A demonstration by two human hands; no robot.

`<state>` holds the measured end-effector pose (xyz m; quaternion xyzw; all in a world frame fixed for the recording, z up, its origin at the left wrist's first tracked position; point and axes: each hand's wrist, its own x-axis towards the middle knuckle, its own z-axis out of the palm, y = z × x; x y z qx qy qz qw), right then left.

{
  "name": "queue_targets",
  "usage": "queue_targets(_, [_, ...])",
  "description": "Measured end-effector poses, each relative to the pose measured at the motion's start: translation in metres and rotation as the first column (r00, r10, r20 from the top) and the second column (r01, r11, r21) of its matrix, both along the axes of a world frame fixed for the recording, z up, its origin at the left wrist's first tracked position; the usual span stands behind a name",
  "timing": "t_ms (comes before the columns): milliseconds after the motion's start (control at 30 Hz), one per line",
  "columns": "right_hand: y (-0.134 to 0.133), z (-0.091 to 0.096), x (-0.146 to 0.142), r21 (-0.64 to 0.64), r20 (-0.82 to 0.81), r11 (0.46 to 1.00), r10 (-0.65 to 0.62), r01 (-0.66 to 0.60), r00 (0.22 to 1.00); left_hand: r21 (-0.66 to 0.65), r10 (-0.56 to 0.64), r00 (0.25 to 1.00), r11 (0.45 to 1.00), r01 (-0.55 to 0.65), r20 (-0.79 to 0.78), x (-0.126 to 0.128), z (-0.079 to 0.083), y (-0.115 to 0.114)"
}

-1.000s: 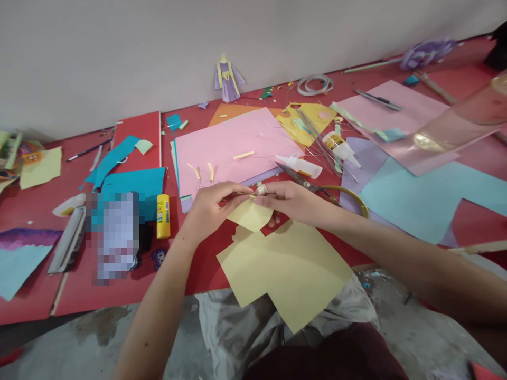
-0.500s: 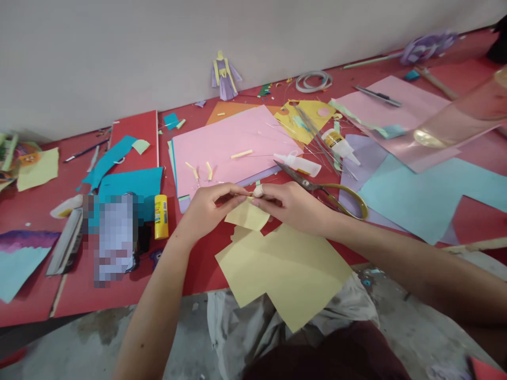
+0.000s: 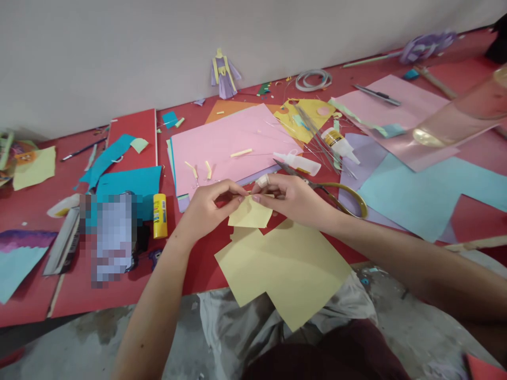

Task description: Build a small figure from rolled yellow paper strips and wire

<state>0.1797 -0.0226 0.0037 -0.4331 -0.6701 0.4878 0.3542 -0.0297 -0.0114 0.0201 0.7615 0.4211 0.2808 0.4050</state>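
My left hand [image 3: 208, 206] and my right hand [image 3: 291, 198] meet over the red table [image 3: 130, 285], both pinching the top edge of a small pale yellow paper piece [image 3: 249, 215]. A white band wraps one finger of my right hand. A larger pale yellow sheet [image 3: 283, 269] lies under the hands at the table's near edge. Scissors with yellow handles [image 3: 332, 192] lie just right of my right hand. A pink sheet [image 3: 229, 145] with small yellow paper rolls on it lies just beyond my hands.
A yellow glue stick [image 3: 160, 215] stands left of my left hand, next to teal paper [image 3: 130, 184]. Two white glue bottles [image 3: 299, 162] and thin wires lie beyond the scissors. Light blue paper [image 3: 423, 195] covers the right. A paper figure [image 3: 223, 74] leans on the wall.
My hands stayed together on the small yellow piece; its lower part has swung up a little and my right fingers shifted along its edge. The view drifted slightly.
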Motion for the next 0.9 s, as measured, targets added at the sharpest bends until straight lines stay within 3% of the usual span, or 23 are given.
queue_targets(300, [-0.0054, 0.0064, -0.0005, 0.264, 0.216, 0.965, -0.050, -0.009, 0.975, -0.064, -0.027, 1.000, 0.998, 0.027, 0.003, -0.0002, -0.0024, 0.0023])
queue_targets(733, [-0.0062, 0.0054, 0.0017, 0.442, 0.303, 0.895, -0.095, -0.051, 0.948, -0.093, -0.023, 0.999, 0.995, 0.026, 0.035, 0.0000, -0.0031, 0.0028])
queue_targets(900, [-0.0068, 0.0055, 0.0016, 0.421, 0.321, 0.905, -0.084, -0.063, 0.943, -0.106, -0.040, 0.999, 0.993, 0.044, 0.033, -0.0012, -0.0039, 0.0035])
